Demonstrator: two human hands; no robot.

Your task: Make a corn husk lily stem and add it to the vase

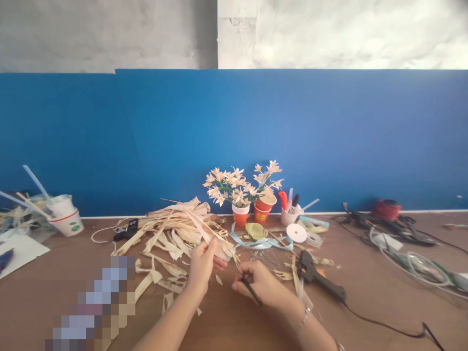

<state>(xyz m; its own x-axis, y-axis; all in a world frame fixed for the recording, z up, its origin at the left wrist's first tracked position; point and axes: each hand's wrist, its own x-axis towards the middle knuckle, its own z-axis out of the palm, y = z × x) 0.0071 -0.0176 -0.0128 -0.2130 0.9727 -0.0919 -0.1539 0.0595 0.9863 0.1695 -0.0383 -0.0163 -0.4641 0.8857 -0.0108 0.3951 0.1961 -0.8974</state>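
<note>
My left hand [205, 263] is closed on a pale dried corn husk [199, 225], pinched between thumb and fingers. Its long tip points up and left, and its lower end faces my right hand. In my right hand [256, 282] is a slim pair of dark-handled scissors [251, 289], seen edge-on, the thin tip close to the husk's lower end. Whether the blades touch the husk I cannot tell. Behind my left hand spreads a heap of dried husks [171, 229]. Small cut scraps [218, 280] lie on the brown table [226, 326] below.
Orange cups [240, 218] with pale husk flowers [234, 184] stand by the blue partition [329, 136]. Right of my hands lie a black glue gun [321, 278] with its cord, a white spool [296, 233] and tangled cables [405, 263]. White cups [68, 222] stand far left.
</note>
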